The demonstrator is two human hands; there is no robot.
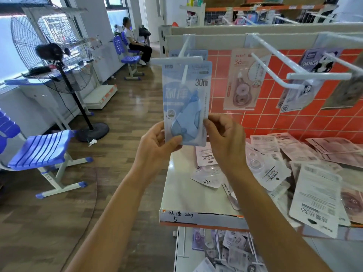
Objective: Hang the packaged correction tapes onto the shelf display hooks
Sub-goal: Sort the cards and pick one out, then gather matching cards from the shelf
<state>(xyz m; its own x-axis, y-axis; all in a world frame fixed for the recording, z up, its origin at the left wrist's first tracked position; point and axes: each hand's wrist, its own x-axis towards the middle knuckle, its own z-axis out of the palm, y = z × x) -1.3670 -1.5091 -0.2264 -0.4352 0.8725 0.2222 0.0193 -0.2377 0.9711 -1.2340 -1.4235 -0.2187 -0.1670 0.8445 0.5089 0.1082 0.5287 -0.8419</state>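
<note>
At the end of a shop aisle we face the shelf unit (pixel 198 203), its red tiled back panel (pixel 275 122) rising behind a pale shelf board that bears a handwritten label on its front edge. To our left the wooden floor (pixel 121 122) carries a large standing fan (pixel 53 54) and blue chairs (pixel 43 152), and far back a seated person (pixel 135 42) rests on another such chair. Across the shelf board lies a loose heap of packaged correction tapes (pixel 306 173), most of them face down, some overlapping and a few jutting past the front edge; more lie on the shelf below. White display hooks (pixel 275 61) stick out from the top rail toward us. On the middle one hangs a pink pack marked 36 (pixel 245 79), and on the right one a panda-printed pack (pixel 314 75).

We hold a blue pack marked 30m (pixel 186 103) upright in front of the leftmost hook (pixel 185 54), where another blue pack already hangs behind it. The hook's tip (pixel 184 76) shows at the pack's upper part, but we cannot tell whether it passes through the hanging hole. Our left hand (pixel 157 146) pinches the pack's lower left corner, thumb on the front. Our right hand (pixel 225 138) grips the lower right edge, fingers curled behind the card.
</note>
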